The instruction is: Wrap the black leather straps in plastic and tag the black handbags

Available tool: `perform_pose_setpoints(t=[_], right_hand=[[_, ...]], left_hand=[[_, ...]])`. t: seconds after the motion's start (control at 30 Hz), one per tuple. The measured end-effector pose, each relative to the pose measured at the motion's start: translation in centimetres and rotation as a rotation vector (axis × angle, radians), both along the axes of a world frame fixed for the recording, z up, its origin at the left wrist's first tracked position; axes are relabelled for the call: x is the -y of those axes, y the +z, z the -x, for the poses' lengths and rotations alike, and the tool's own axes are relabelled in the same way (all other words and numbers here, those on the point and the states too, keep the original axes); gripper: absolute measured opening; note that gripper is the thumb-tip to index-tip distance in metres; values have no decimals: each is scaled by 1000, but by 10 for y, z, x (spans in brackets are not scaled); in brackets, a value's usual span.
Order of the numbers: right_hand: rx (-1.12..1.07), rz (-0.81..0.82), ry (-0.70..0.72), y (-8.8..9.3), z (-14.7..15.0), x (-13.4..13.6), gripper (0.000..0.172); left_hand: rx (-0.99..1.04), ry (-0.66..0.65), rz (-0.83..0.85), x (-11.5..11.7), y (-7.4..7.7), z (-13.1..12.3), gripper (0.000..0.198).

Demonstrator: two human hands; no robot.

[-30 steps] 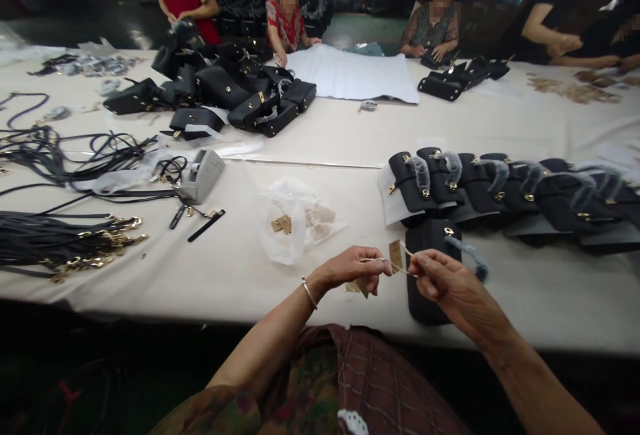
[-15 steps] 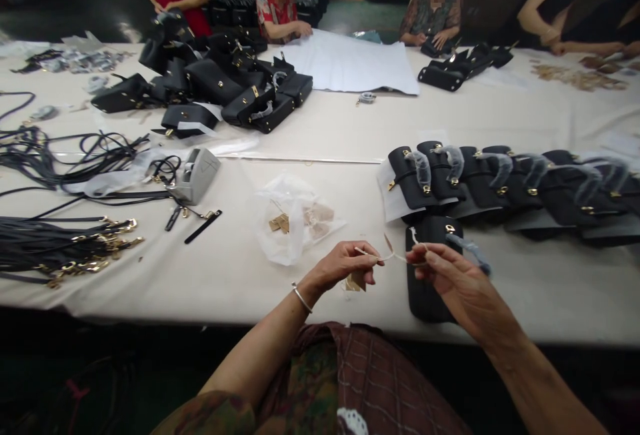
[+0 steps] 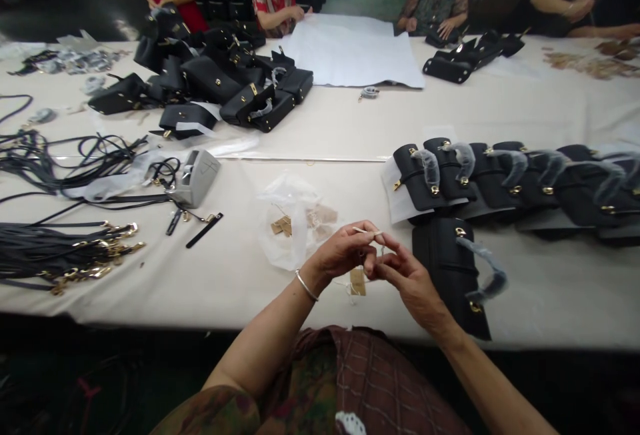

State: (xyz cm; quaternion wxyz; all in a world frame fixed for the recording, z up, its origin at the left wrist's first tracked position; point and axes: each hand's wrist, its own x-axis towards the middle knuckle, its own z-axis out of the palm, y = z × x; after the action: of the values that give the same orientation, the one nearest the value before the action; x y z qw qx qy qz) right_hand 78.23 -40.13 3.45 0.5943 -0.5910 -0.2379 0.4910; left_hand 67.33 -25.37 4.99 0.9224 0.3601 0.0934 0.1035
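Observation:
A thin pale string runs between my two hands. My left hand pinches it between thumb and fingers, and a bracelet circles that wrist. Close against those fingertips, my right hand has its fingers pressed together on the string too. Just below my hands is a small tan tag with pale string around it; whether it hangs from my fingers or lies on the table I cannot tell. Right of my right hand lies a black handbag with a plastic-wrapped handle.
A clear plastic bag holds tan tags. Wrapped-handle handbags line the right side. Black straps and a grey dispenser lie left. A handbag pile and white sheets are farther back, with several people beyond.
My right hand has moved left and down, off the black handbag, to meet my left hand. The string's loose stretch between the hands has shortened. My left hand rose slightly.

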Motion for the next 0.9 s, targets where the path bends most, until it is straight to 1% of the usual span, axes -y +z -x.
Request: perform_pose_setpoints(t=[0.1,0.2,0.23,0.27,0.4,0.47,0.5,0.57,0.6,0.63,0.67,0.7,0.73,0.77,0.8,0.83,0.87,0.9], right_hand=[[11,111,11,1,-6,9,61],[-6,210,-58,1,-12,15,72],[-2,237,-57,0,-14,16,73],[-2,263,-35,-1,-16,17,70],[-55,371,96,-5,-23,29,47],[-101,410,150,-5,-25,39,41],[-127,416,170,-4,-26,44,39],[-193,405,156,-1,-26,51,35],[-225,394,115,1,-25,54,34],[-249,382,60,2,-24,55,34],[-265,371,-3,4,-23,54,35],[-275,361,-65,6,-22,54,36],[-281,347,-124,7,-20,52,37],[-283,326,-178,7,-18,51,37],[-278,301,-227,7,-16,50,38],[-265,274,-272,7,-13,49,38],[-247,246,-318,6,-10,48,38],[-226,219,-359,5,-7,47,38]], left_hand=[[-75,188,33,-15,-15,6,30],[-189,332,118,-28,-34,8,26],[-245,372,108,-30,-42,8,26],[-313,409,63,-33,-49,7,26],[-550,541,-205,-42,-79,3,22],[-610,591,-256,-48,-89,2,21],[-636,598,-285,-50,-92,2,21],[-666,575,-361,-50,-91,3,19],[-673,560,-464,-48,-88,4,21],[-677,544,-623,-43,-83,5,29],[-682,526,-822,-38,-76,6,37],[-685,495,-1034,-31,-67,8,40],[-682,437,-1218,-23,-59,10,36],[-670,338,-1329,-15,-50,11,28],[-642,201,-1341,-7,-41,13,20],[-586,48,-1282,2,-34,13,18],[-505,-90,-1182,10,-29,13,18],[-412,-184,-1070,19,-25,12,18]])
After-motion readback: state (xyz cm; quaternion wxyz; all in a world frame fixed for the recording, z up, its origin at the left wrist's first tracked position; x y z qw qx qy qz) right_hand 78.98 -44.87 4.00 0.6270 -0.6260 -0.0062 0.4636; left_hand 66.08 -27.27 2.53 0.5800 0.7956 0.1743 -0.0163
